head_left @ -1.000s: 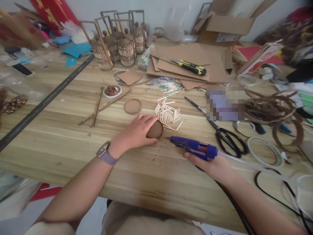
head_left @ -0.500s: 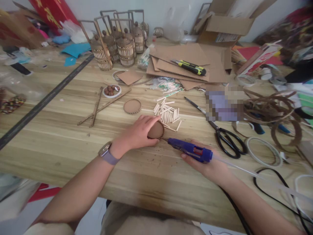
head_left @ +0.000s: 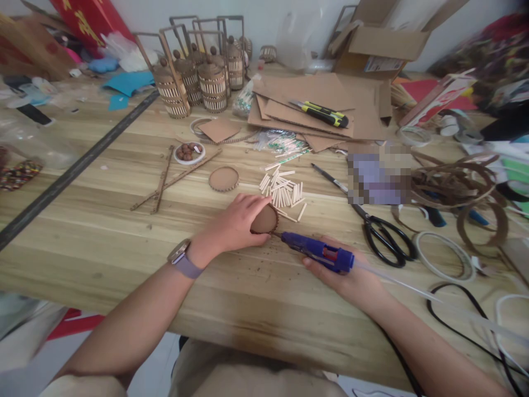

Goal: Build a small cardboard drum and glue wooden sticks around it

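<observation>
My left hand grips a small round cardboard disc with a raised brown rim, its thumb and fingers around the left side. In my right hand is a blue hot glue gun, a clear glue stick trailing out of its back. The gun's nozzle is at the disc's lower right edge; whether it touches cannot be made out. Just beyond the disc lies a pile of short pale wooden sticks. A second rimmed cardboard disc rests flat to the upper left.
Black-handled scissors and a roll of tape lie to the right. A utility knife sits on stacked cardboard. Several handled lantern-like baskets stand at the back left, near a bowl of brown beads.
The glue gun and my right hand have shifted slightly left, the nozzle still at the rim. The disc has moved a touch to the right with my left hand.
</observation>
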`<state>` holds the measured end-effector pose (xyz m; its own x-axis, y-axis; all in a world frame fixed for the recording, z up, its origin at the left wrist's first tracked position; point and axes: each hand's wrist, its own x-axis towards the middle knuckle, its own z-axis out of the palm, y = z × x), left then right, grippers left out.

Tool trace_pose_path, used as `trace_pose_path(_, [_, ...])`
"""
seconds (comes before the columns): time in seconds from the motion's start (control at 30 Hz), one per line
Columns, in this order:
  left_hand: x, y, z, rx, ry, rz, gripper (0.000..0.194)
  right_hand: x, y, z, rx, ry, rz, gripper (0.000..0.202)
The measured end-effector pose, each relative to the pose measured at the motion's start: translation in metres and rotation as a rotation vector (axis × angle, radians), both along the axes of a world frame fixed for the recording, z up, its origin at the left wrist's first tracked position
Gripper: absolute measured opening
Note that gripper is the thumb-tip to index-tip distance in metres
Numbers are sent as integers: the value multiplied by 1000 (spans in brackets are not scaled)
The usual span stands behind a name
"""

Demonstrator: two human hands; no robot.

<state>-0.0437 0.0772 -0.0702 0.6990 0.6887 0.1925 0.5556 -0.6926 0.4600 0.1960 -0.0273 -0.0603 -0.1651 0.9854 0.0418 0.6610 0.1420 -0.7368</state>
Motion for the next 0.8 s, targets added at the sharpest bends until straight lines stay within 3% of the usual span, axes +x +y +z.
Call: trace_pose_path(0.8, [0,0,0,-28,-9,14,74,-5,-1,0,2,-29,-84,23])
